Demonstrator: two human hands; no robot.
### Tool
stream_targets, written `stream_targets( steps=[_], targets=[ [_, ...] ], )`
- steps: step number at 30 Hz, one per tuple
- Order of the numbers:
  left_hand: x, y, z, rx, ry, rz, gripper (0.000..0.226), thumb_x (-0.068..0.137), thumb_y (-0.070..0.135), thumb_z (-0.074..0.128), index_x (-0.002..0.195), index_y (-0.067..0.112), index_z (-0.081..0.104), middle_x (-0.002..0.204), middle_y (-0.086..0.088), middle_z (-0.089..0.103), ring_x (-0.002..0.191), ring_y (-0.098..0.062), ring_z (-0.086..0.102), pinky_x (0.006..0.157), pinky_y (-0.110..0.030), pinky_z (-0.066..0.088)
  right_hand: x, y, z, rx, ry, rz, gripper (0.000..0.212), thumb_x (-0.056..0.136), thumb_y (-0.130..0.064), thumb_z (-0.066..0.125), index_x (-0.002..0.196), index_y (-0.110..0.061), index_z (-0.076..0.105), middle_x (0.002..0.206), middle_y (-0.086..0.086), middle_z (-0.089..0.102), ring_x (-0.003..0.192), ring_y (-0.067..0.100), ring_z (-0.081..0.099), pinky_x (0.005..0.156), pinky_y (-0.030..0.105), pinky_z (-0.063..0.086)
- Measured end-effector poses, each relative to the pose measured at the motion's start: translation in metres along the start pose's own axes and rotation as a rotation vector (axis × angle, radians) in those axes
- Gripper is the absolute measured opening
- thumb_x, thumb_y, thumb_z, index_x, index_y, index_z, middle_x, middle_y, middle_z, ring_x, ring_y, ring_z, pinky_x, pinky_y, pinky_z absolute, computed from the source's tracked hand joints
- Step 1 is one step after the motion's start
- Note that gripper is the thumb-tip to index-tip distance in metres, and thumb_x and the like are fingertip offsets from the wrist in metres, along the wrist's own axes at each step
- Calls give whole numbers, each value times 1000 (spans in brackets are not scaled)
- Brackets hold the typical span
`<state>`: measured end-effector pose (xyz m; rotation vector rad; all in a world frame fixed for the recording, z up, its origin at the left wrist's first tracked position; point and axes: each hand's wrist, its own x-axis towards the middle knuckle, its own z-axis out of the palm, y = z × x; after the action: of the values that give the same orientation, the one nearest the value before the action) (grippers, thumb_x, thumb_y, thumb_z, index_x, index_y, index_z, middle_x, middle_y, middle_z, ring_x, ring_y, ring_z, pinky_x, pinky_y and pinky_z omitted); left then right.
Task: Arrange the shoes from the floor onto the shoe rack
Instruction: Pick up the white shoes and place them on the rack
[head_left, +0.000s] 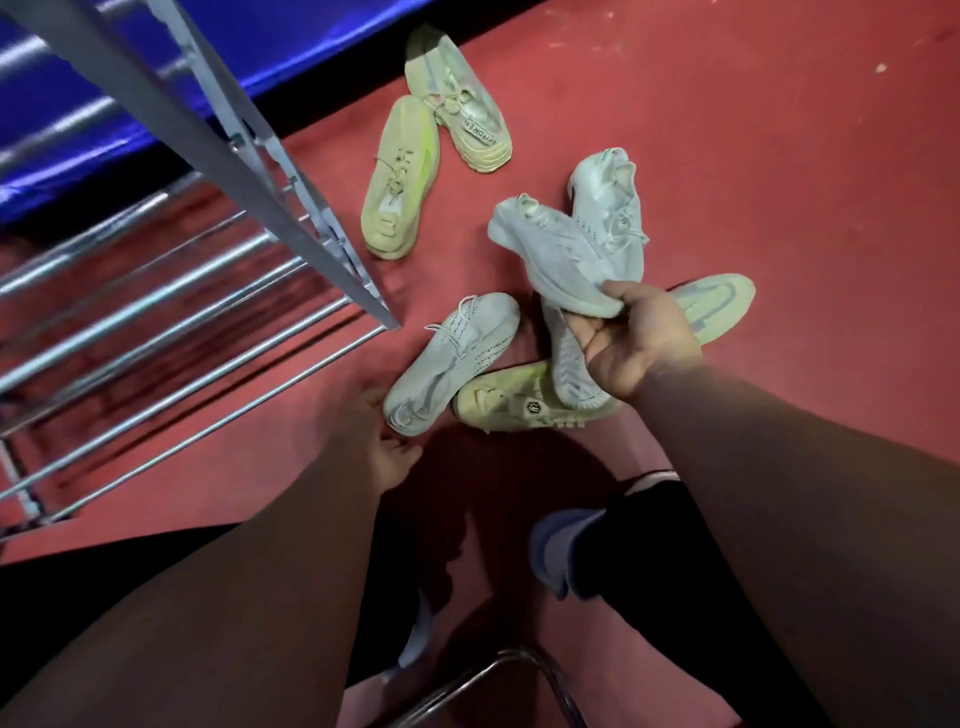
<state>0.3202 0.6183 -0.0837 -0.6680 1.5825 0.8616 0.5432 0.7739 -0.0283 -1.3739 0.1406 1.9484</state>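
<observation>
Right hand (634, 338) gripping a white knit sneaker (550, 249) by one end, a seated person lifts it above the pale shoes scattered on the red floor (779, 156). The left hand (387, 447) hangs loosely open, holding nothing, just beside another white shoe (452, 358). The sneakers look light and soft-sided, so the firmer sole or heel likely gives the surer hold. The metal shoe rack (208, 291) stands to the person's left.

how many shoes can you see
8: two yellow shoes beside the rack, one white shoe in the right hand, one white behind it, one yellow right of it, three piled below.
</observation>
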Motion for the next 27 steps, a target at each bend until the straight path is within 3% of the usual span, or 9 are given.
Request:
stream_targets(
  steps=[3,6,7,9,11,14,17,22,27],
  targets=[
    [4,-1,9,-37,-33,3,39,86,41,57,110,13,72,120,-9,69,111,-26,63,113,-46,32,4,-3,-2,-5,12,-3,28,99,-1,50,123,7,63,105,21,76,91,33,77,88,42,62],
    [23,-1,9,-112,-75,-42,56,96,48,43,137,15,60,138,-5,59,130,-25,53,117,-47,25,8,-4,-11,-27,34,11,32,99,-3,50,127,7,62,109,20,76,93,32,77,83,41,63],
    [27,-1,10,-102,-62,-46,50,95,45,46,131,15,63,129,-5,62,120,-24,58,111,-45,32,8,-4,-14,-32,33,18,31,99,-3,50,126,7,62,108,21,76,91,32,78,79,40,64],
    [27,-3,14,-95,-19,-15,21,89,33,57,96,15,66,90,-3,59,73,-19,53,80,-36,42,8,-7,-16,-38,25,28,28,100,-4,51,122,7,64,105,20,77,88,31,78,75,39,65],
    [27,-4,20,-121,-19,27,10,87,25,60,84,15,60,78,-2,49,61,-16,37,67,-31,37,8,-11,-16,-37,15,24,26,100,-5,51,119,6,65,104,19,77,87,30,78,84,40,63],
    [30,0,25,-117,-59,45,15,90,24,63,101,13,64,95,-4,53,82,-18,44,97,-39,43,8,-13,-17,-28,7,16,27,99,-6,51,119,5,65,105,18,77,88,29,78,90,41,60],
    [30,4,27,-151,-86,24,33,95,26,58,122,9,65,127,-9,56,121,-23,45,119,-43,27,6,-11,-19,-22,-6,28,27,99,-6,51,120,6,64,106,19,77,90,30,78,86,41,62],
    [34,0,24,-231,-88,8,38,98,34,52,116,1,60,149,-15,49,147,-31,35,124,-45,22,6,-11,-21,-31,-3,32,29,100,-7,50,122,6,64,109,19,77,92,30,78,84,40,63],
    [37,2,18,-246,-101,11,65,98,51,52,144,5,50,155,-15,44,151,-30,29,125,-44,19,8,-7,-19,-46,17,22,27,100,-6,51,121,4,64,107,18,77,89,29,78,80,38,64]
  ],
)
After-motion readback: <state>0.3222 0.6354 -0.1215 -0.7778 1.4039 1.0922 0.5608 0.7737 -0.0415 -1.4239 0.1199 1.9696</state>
